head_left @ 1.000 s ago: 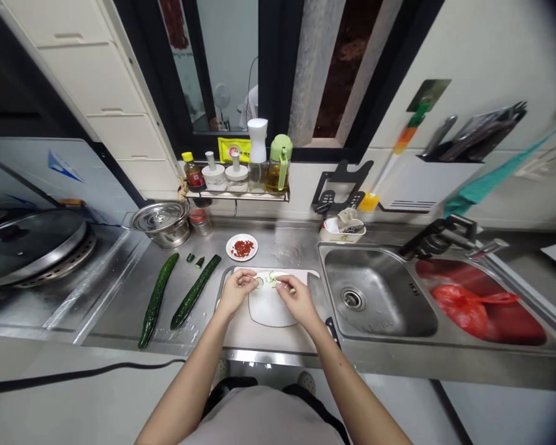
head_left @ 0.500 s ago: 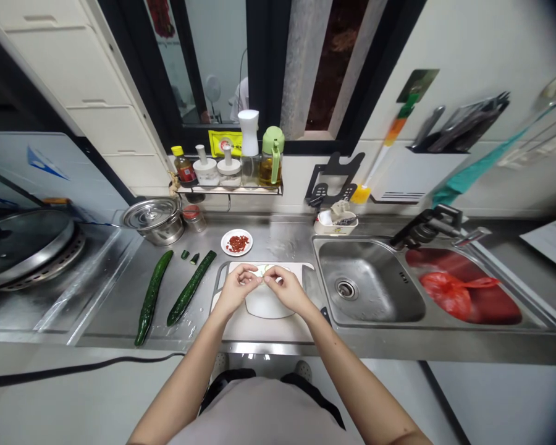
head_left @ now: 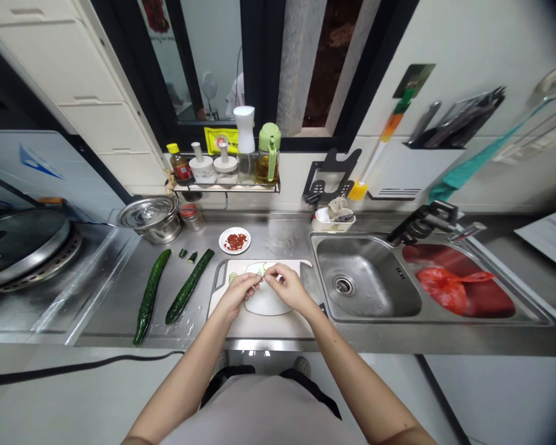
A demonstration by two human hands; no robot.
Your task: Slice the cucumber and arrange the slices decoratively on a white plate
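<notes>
Above a white plate point(head_left: 269, 305) on the cutting board point(head_left: 259, 330), both of my hands come together at their fingertips. Between the thumb and fingers of my left hand point(head_left: 239, 292) is a small pale-green piece, which looks like a cucumber slice point(head_left: 261, 271). The closed fingers of my right hand point(head_left: 288, 288) pinch at the same piece from the other side. Several cucumber slices point(head_left: 232, 278) lie on the board's left part, partly behind my left hand. Two whole-looking cucumbers point(head_left: 152, 296) point(head_left: 189, 287) and small cut ends point(head_left: 193, 257) rest left of the board.
Behind the board sits a small dish point(head_left: 235, 241) of chopped red chilli. A double sink point(head_left: 368, 278) with a red plastic bag point(head_left: 440, 289) is on the right. A lidded steel pot point(head_left: 152, 219) stands at the back left, below a seasoning rack point(head_left: 227, 188).
My left hand has lowered slightly and turned, uncovering cucumber slices on the board. My right hand stays pinched at the small piece. The whole view has shifted a little.
</notes>
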